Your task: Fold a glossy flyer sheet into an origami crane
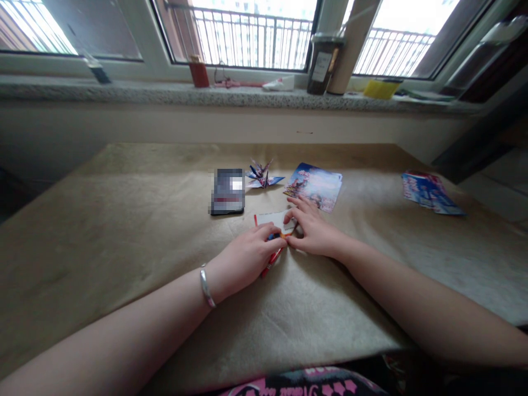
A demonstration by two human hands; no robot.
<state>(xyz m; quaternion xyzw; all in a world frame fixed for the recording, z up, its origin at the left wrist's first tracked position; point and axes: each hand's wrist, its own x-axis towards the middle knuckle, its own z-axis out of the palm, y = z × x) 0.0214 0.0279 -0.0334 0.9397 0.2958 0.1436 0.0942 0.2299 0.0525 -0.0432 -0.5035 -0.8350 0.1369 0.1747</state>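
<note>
Both my hands rest on a small piece of printed paper point(277, 219) lying on the tan table cover point(124, 220). My left hand point(246, 258), with a silver bangle on the wrist, has its fingers curled and pinches the paper's near edge, where red and blue print shows. My right hand point(312, 231) lies over the paper's right side with fingers pressed down on it. Just beyond the hands stand a folded paper crane point(261, 174) and a dark phone point(228, 191).
A colourful printed sheet point(314, 186) lies right of the crane, and more printed sheets point(429, 192) sit at the far right. A stone windowsill point(165, 93) behind the table holds a red cup point(199, 72), a dark jar point(322, 65) and a yellow item point(381, 88).
</note>
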